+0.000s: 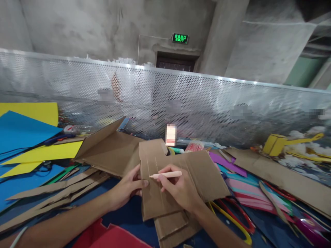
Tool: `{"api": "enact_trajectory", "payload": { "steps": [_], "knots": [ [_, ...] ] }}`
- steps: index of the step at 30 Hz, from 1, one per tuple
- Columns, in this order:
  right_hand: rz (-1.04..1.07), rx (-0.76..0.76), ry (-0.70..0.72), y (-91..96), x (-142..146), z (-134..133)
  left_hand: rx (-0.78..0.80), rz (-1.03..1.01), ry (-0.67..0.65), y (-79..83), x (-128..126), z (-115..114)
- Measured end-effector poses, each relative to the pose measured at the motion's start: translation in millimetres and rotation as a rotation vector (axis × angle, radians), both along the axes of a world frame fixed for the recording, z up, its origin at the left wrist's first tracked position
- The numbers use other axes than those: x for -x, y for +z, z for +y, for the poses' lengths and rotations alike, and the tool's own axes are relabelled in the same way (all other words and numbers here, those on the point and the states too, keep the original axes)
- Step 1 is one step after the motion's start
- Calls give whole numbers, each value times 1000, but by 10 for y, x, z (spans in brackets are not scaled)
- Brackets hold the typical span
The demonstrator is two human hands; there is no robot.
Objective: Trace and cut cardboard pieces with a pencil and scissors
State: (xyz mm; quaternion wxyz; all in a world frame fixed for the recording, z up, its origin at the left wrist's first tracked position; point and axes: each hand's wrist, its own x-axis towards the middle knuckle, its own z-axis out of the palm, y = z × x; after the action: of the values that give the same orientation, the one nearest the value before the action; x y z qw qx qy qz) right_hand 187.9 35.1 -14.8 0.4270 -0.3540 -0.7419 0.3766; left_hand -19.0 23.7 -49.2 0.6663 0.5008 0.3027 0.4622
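Observation:
A brown cardboard piece (155,203) with scored lines lies in front of me on the blue tabletop. My left hand (128,187) pinches its left edge, thumb on top and fingers closed round the edge. My right hand (178,189) rests on the cardboard with its fingers closed round a pale pink pen-like tool (165,175), whose tip points left onto the cardboard. More cardboard (108,150) lies folded behind and under it.
Blue and yellow sheets (28,137) at the left, cardboard strips (59,193) at front left, red sheet (108,237) near me. Coloured sheets (248,193), red and yellow scissors (238,220) and a long cardboard strip (281,179) at the right. A perforated metal screen (165,100) stands behind.

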Motion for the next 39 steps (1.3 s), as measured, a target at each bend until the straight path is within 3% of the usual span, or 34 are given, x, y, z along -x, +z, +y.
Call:
{"api": "enact_trajectory", "payload": {
  "steps": [12,39],
  "knots": [
    [6,6,4,14,-3,-4,-6,-18,-10,17,1,-7],
    [-23,-18,-133,-61,-173,109,10,14,0,31,-14,-17]
  ]
}}
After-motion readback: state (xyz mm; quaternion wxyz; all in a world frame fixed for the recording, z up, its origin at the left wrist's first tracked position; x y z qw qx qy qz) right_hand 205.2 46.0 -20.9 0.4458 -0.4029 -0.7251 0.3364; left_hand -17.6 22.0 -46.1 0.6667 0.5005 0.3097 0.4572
